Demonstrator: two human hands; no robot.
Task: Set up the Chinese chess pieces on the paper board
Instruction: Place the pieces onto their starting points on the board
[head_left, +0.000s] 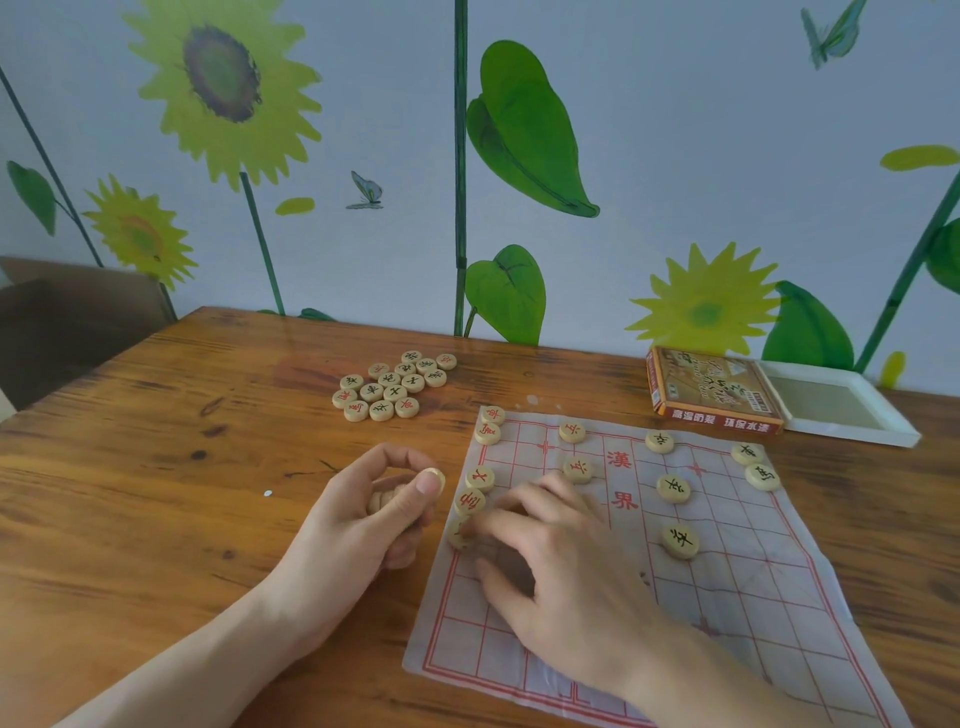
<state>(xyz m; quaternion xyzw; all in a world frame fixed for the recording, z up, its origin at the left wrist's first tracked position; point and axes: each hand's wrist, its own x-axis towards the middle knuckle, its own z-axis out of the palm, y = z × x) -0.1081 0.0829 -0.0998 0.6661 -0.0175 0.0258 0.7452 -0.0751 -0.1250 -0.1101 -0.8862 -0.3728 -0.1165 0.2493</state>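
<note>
Pieces: small wooden discs, light, rigid, smooth; best pinched by the rim. Left hand (384, 506) clutches a stack beside the board (727, 613). Right hand (561, 551) sets a disc (460, 535) on the left edge, fingertips apparently pinching it. Board thin, creased paper, likely to slide. Spare pile (395, 387) beyond.

Wooden table (156, 467): paper board (727, 597), loose pieces (395, 384), box (714, 389), tray (836, 402).

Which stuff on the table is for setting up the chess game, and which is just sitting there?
For the game:
paper board
pieces already on the board
pile of loose pieces
pieces held in the left hand
piece under the right hand

Just lying about:
printed box lid
white tray
</note>
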